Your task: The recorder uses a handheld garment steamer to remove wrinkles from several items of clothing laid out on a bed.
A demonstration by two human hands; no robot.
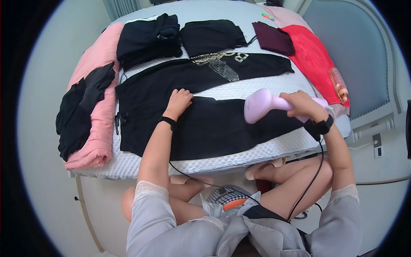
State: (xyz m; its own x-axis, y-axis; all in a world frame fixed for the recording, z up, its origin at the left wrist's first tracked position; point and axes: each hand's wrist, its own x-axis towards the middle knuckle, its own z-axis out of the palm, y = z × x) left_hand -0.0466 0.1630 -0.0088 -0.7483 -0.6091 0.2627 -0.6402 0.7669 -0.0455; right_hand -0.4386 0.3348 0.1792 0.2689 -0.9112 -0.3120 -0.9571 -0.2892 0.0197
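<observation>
Black drawstring trousers (pixel 208 131) are spread on the bed, waist to the left and legs to the right. A pale bird print (pixel 223 68) decorates the far leg. My left hand (pixel 179 102) rests on the trousers near where the legs part, holding nothing that I can see. In my right hand (pixel 303 104) is a lavender handheld garment steamer (pixel 261 104), gripped by its handle. Its broad head is over the near leg; whether it touches the cloth I cannot tell.
Folded black clothes (pixel 149 41), another black pile (pixel 212 37) and a maroon garment (pixel 274 38) line the far side. A pink rolled quilt (pixel 104 128) carries a crumpled black garment (pixel 77 112). A clear spray bottle (pixel 337 83) lies on red cloth (pixel 313 61).
</observation>
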